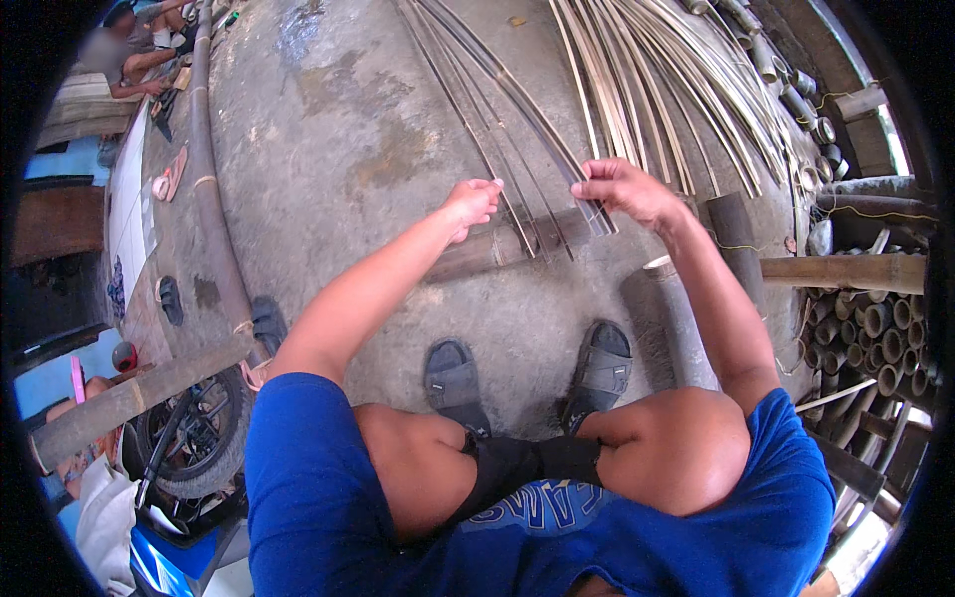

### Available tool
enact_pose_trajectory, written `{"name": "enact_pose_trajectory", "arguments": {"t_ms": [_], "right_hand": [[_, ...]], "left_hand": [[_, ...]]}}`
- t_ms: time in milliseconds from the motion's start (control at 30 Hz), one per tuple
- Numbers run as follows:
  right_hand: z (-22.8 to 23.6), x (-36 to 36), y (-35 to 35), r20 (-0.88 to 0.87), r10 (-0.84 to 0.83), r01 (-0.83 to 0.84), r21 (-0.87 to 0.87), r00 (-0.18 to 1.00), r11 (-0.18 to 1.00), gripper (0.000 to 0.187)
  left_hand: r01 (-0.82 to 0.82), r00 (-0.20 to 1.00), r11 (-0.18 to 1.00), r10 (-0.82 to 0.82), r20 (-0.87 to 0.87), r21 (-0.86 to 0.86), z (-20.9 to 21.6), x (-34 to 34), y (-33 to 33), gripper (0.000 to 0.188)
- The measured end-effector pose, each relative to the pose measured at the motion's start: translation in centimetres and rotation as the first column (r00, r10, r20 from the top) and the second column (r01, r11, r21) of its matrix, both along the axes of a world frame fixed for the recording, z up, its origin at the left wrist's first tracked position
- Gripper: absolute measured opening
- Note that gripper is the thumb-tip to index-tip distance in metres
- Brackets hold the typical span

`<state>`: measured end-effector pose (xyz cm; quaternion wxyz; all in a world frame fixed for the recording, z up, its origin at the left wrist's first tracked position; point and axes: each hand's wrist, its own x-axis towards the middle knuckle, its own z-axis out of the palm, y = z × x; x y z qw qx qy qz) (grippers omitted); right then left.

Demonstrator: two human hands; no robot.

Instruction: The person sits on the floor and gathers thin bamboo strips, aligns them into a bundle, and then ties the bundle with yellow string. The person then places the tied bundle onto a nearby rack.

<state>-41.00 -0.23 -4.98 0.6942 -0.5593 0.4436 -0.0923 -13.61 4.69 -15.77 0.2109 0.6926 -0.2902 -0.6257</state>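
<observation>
My left hand [471, 209] is closed, its fingertips pinched on a thin bamboo strip [518, 227] that runs away across the floor. My right hand [631, 191] grips a few flat, dark bamboo strips [600, 220] near their close ends, thumb toward the left. Between my hands, other narrow strips lie untouched. Beneath the strip ends a short bamboo log [463, 259] rests crosswise on the concrete, partly covered by the strips. My two hands are apart, both out in front of my knees.
Many pale split bamboo strips [637, 95] are spread at the far right. An upright-looking bamboo piece [680, 318] stands by my right knee. Cut bamboo tubes [875, 338] are stacked at right. A long pole [207, 214] and a motorbike [189, 433] are at left. Another person [134, 60] sits far left.
</observation>
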Motion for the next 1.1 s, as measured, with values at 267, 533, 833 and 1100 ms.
{"name": "enact_pose_trajectory", "arguments": {"t_ms": [267, 533, 833, 1100], "right_hand": [[-9.7, 1.4, 3.5, -0.011, 0.009, -0.008, 0.144, 1.0, 0.99, 0.02], [-8.0, 2.7, 3.9, 0.013, -0.032, 0.028, 0.239, 0.999, 0.97, 0.015], [-7.4, 3.1, 4.6, 0.112, -0.035, 0.001, 0.294, 0.993, 0.956, 0.019], [-1.4, -0.1, 0.6, 0.18, -0.156, 0.117, 0.207, 0.971, 0.971, 0.023]], "left_hand": [[-0.045, 0.98, 0.998, 0.051, -0.193, 0.033, -2.2, -1.6, -0.5, 0.018], [-0.043, 0.88, 0.998, 0.058, -0.472, 0.042, 2.6, -1.5, 1.6, 0.013], [-0.034, 0.868, 0.999, 0.033, -0.496, 0.006, 2.2, -1.7, 1.5, 0.024], [0.112, 0.993, 0.991, -0.109, 0.04, -0.067, -0.6, -2.2, -0.7, 0.042]]}}
